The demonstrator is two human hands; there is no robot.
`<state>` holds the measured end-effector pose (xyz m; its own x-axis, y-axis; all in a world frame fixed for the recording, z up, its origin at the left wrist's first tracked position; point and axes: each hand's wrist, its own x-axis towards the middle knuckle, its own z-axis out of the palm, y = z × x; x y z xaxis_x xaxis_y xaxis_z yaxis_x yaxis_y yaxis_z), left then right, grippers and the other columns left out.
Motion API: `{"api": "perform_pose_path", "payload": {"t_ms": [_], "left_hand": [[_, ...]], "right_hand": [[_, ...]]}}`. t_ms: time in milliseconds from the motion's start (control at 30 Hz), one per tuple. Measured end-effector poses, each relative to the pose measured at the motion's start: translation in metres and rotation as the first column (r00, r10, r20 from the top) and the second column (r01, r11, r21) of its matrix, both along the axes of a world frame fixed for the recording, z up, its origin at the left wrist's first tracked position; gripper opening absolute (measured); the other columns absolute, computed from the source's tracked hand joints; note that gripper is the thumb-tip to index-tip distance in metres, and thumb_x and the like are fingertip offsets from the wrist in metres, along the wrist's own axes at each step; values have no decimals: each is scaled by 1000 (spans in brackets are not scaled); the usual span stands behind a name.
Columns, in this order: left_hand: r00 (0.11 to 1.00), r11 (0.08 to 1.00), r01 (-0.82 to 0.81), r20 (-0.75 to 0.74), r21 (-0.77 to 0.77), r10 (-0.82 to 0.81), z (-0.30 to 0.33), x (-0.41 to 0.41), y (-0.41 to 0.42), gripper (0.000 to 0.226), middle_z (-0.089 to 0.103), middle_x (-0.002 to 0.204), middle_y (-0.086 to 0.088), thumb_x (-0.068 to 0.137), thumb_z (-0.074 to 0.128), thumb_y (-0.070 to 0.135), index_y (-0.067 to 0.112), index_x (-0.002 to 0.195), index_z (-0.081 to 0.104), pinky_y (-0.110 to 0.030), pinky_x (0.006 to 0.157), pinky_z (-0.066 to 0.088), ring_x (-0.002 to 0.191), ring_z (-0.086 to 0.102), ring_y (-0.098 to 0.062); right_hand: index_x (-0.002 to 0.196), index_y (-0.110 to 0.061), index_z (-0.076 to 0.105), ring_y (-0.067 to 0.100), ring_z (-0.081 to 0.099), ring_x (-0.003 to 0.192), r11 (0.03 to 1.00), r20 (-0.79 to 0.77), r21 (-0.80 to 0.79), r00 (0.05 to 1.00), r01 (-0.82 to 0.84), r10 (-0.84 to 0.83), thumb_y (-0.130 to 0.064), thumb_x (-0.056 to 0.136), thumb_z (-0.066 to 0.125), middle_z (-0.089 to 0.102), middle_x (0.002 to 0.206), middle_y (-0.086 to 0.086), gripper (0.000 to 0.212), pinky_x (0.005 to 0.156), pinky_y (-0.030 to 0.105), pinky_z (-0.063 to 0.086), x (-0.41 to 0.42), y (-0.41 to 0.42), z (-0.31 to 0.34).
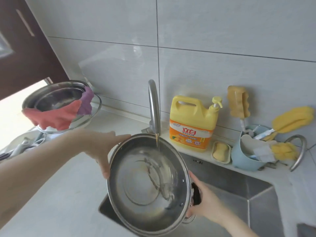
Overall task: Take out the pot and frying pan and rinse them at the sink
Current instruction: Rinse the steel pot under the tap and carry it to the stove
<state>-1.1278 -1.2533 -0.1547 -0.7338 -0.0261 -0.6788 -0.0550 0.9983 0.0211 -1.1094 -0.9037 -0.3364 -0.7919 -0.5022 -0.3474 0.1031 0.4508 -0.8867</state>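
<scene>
Gripping the dark side handle [196,194] of the steel pot [148,185], the right hand [203,202] curls its fingers round that handle at the pot's right rim. The left hand [104,151] lies flat against the opposite outer wall, fingers straight and spread, thumb reaching along the upper rim; it presses and steadies but does not clasp. The pot is thus held between both hands, tilted so that its mouth faces up and toward the camera, above the left part of the sink [239,194].

The faucet [153,106] arches directly over the pot's far rim, and a thin stream of water [157,142] falls inside, swirling across the base. Judged step: rinsing the pot interior; no frying pan is identifiable in this view.

The governing relation is spout to rim: the spout stands just above the far edge, so any lift or tilt away from the body risks contact. Open room lies toward the right and down into the basin. On the left, the countertop [59,185] edge sits close beneath the pot. A yellow detergent bottle [193,124] and a blue caddy [246,158] stand on the back ledge, well apart from the pot
</scene>
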Motion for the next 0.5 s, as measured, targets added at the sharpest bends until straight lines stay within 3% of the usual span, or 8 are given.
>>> {"api": "perform_pose_path", "payload": {"t_ms": [100,200,267,333,400,467,500], "left_hand": [[946,990,140,-297,19,-128,-10,25,-14,138,29,123,10,58,90,41,56,143,-17,-18,67,42,74,42,0],[861,977,146,-506,153,-50,-41,40,-23,139,27,110,10,58,90,43,61,139,-22,-23,75,48,80,45,-5],[821,965,103,-568,241,55,-67,45,-22,141,28,114,8,56,91,45,63,137,-24,-29,80,51,80,48,-7],[848,918,31,-496,395,185,-94,45,-14,144,30,118,8,50,91,52,66,135,-24,-27,85,50,87,52,-10],[894,842,-52,-350,537,278,-116,43,-1,144,31,125,11,44,90,60,65,138,-20,-30,101,43,107,49,-14],[951,792,-90,-183,604,248,-132,38,12,143,27,144,11,46,92,56,60,143,-14,-36,114,30,131,37,-16],[978,774,-102,-81,625,195,-134,36,19,141,22,152,12,49,92,51,59,144,-12,-36,114,29,136,33,-15]], "right_hand": [[146,-59,14,-11,36,128,995,-205,-5,974,101,-100,-28,41,96,45,135,-20,137,94,6,34,6,-6,-4],[145,-54,10,-11,41,110,988,-427,-7,893,153,-141,-25,43,98,42,121,-10,137,85,-1,34,-5,3,10],[141,-63,4,-18,37,112,993,-482,64,874,102,-59,-28,47,97,35,127,-18,136,85,-3,31,-20,14,34],[133,-74,-5,-17,39,113,974,-461,228,882,10,99,-38,50,95,26,125,-31,135,87,1,34,-39,28,64],[129,-78,-9,-1,51,105,912,-381,400,889,-90,254,-49,49,92,30,117,-25,132,85,10,42,-57,42,95],[128,-78,-4,8,54,108,845,-275,504,893,-181,356,-51,45,92,36,122,-20,130,93,18,44,-71,52,122],[127,-77,2,3,52,113,822,-206,521,901,-229,382,-49,44,93,38,126,-26,126,98,17,41,-75,59,130]]}}
